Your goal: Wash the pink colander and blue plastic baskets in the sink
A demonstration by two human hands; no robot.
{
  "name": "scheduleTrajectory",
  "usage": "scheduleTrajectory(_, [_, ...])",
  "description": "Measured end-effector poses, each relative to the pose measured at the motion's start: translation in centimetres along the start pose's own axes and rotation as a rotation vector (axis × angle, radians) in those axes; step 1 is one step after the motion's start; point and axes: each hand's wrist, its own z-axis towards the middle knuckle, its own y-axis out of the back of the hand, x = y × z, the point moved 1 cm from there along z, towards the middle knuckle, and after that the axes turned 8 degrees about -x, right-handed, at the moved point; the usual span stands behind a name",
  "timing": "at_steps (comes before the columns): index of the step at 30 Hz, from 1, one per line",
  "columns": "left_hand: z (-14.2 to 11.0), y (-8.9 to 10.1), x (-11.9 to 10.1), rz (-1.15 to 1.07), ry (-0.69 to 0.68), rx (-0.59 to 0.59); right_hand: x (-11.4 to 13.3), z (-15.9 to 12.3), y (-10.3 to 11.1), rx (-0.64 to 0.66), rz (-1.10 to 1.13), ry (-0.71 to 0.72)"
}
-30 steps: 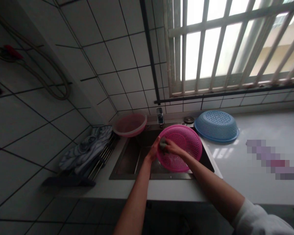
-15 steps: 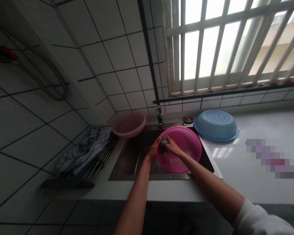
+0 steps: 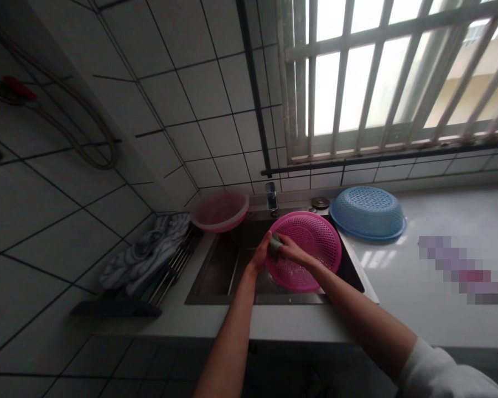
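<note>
Over the right half of the sink (image 3: pixel 216 273), we have the pink colander (image 3: pixel 311 232), its open side turned up towards us and its far rim near the sink's back edge. We cannot tell whether its underside touches the sink floor. Our left hand (image 3: pixel 259 257) grips the colander's left rim, the fingers curled in with little gap showing. Our right hand (image 3: pixel 290 249) is inside the colander near that same rim, fingers bunched tightly around a grey-green cloth (image 3: pixel 275 247), which lies against the left inner wall; it is too small for us to rule out a sponge. Our hands are just beside each other, with the cloth between them.

At the sink's back edge stands the tap (image 3: pixel 271 196), and a round dark disc (image 3: pixel 320 202) lies near the back right corner. Across the back left corner sits a pink bowl (image 3: pixel 224 215). Just beyond the sink's right edge, a blue basket (image 3: pixel 367 213) rests upside down on the countertop (image 3: pixel 398 320). Towards the countertop's left end we see a striped towel (image 3: pixel 149 246) heaped beside the bars of a rack (image 3: pixel 176 268).
</note>
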Motion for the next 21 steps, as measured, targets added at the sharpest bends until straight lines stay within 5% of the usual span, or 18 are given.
scheduleTrajectory(3, [0.0, 0.4, 0.2, 0.037, 0.068, -0.043, -0.3, -0.2, -0.7, 0.119, -0.005, -0.014])
scheduleTrajectory(7, [-0.1, -0.5, 0.3, -0.012, 0.073, 0.107, -0.2, 0.9, 1.1, -0.189, 0.008, 0.041])
scheduleTrajectory(9, [0.0, -0.6, 0.3, -0.025, 0.083, 0.148, -0.2, 1.0, 1.4, -0.246, 0.025, 0.051])
scheduleTrajectory(13, [0.2, 0.2, 0.4, 0.025, 0.076, 0.013, -0.5, 0.2, -0.2, 0.075, 0.04, -0.023])
scheduleTrajectory(15, [0.2, 0.5, 0.4, 0.054, 0.042, -0.029, -0.7, 0.0, -0.4, 0.13, 0.023, -0.049])
scheduleTrajectory(19, [0.1, 0.1, 0.3, 0.015, -0.004, 0.063, -0.4, 0.3, 1.0, -0.181, -0.008, 0.036])
scheduleTrajectory(21, [0.1, 0.1, 0.3, -0.006, -0.014, 0.058, -0.3, 0.3, 1.1, -0.2, -0.017, 0.069])
